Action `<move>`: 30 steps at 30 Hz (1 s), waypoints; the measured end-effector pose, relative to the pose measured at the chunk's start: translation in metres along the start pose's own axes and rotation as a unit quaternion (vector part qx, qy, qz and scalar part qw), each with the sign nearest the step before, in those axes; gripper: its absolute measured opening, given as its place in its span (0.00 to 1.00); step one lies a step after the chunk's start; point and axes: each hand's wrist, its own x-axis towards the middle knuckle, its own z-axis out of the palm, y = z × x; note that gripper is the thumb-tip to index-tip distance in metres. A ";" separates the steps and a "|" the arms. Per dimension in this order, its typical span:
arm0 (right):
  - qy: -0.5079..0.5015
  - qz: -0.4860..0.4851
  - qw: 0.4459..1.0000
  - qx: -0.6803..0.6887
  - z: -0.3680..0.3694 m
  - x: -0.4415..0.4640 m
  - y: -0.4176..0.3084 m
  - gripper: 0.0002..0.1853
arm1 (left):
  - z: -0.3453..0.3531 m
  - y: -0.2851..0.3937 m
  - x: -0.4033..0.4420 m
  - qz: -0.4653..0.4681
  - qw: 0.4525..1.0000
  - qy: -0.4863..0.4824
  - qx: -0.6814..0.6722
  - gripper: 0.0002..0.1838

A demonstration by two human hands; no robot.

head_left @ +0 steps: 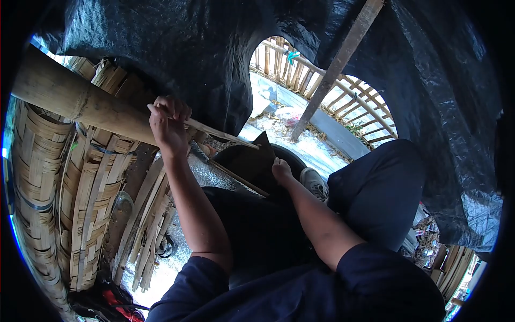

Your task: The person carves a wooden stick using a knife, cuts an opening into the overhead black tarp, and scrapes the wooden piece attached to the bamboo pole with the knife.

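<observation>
left hand [170, 122] half-hides a strip [222, 134], right hand [281, 170] grips something dark [264, 154].

No text, label, brand name, number or sign can be read anywhere in this view. The shoe [315, 182] near the centre, toward three o'clock, shows stripe-like lines, but no lettering on it can be made out.

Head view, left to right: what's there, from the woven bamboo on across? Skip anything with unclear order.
Woven bamboo pieces → left hand → right hand → sneaker → bent knee in dark trousers.
</observation>
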 end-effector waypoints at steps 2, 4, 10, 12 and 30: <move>-0.016 0.004 1.000 0.021 0.003 -0.002 0.005 0.26 | -0.003 -0.001 -0.002 0.059 0.993 -0.100 -0.013 0.25; -0.035 0.006 0.999 0.039 0.002 -0.007 -0.001 0.23 | 0.007 -0.001 -0.007 0.007 0.995 -0.073 -0.062 0.26; 0.098 -0.211 0.969 -0.078 -0.024 0.001 -0.083 0.15 | 0.025 -0.001 -0.010 -0.031 0.998 0.014 -0.061 0.21; 0.144 -0.270 0.952 -0.031 -0.044 -0.003 -0.136 0.13 | 0.026 -0.001 -0.011 -0.021 0.998 0.036 -0.049 0.20; -0.048 -0.097 0.972 -0.207 0.001 -0.014 -0.049 0.12 | 0.026 -0.004 -0.004 -0.015 0.999 0.022 -0.018 0.21</move>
